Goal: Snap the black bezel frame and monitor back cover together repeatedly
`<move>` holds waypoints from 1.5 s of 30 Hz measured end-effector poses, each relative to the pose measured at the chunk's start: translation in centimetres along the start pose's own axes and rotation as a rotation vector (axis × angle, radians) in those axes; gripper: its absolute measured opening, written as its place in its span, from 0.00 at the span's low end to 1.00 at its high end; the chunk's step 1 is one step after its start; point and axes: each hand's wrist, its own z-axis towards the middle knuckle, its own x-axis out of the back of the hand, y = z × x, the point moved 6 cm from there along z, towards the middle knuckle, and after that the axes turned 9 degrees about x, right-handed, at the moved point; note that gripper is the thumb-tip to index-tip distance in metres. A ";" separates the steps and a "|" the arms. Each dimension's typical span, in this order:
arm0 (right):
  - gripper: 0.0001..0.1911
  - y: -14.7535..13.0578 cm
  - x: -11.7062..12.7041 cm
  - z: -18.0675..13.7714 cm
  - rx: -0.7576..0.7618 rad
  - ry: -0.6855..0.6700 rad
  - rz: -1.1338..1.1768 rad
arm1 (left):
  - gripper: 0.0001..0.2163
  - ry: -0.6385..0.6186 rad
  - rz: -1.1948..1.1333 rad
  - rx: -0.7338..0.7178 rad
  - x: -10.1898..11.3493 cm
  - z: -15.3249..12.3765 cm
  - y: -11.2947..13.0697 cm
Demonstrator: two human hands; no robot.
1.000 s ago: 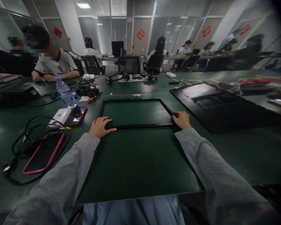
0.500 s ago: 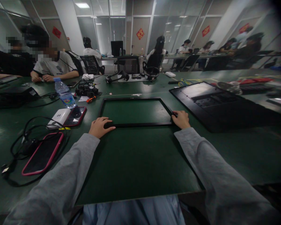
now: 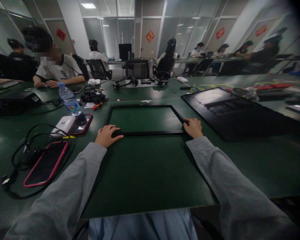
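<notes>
A thin black rectangular frame (image 3: 142, 106) lies flat on the green table (image 3: 145, 173) in front of me. My left hand (image 3: 107, 134) rests on its near left corner, fingers stretched flat over the edge. My right hand (image 3: 193, 127) is at the near right corner, fingers curled around the frame's edge. Both arms wear grey sleeves.
A large black panel (image 3: 230, 110) lies to the right. On the left are a pink-edged phone (image 3: 46, 163), black cables (image 3: 27, 146), a white box (image 3: 64, 124), a red phone (image 3: 82, 122) and a water bottle (image 3: 70, 101). People sit at the far left and at back tables.
</notes>
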 end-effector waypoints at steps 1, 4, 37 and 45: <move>0.25 -0.1 0.1 0.0 -0.002 -0.009 -0.005 | 0.27 0.000 0.005 0.001 0.0 0.0 0.1; 0.25 -0.3 0.3 -0.2 -0.003 -0.015 -0.011 | 0.27 0.007 0.013 0.000 0.1 -0.1 0.2; 0.21 -0.2 -0.1 -0.3 -0.043 0.055 0.074 | 0.26 0.003 0.038 -0.023 0.3 -0.3 0.5; 0.22 -0.4 -0.1 0.8 0.104 0.116 0.045 | 0.26 0.003 0.043 -0.021 0.3 -0.4 0.6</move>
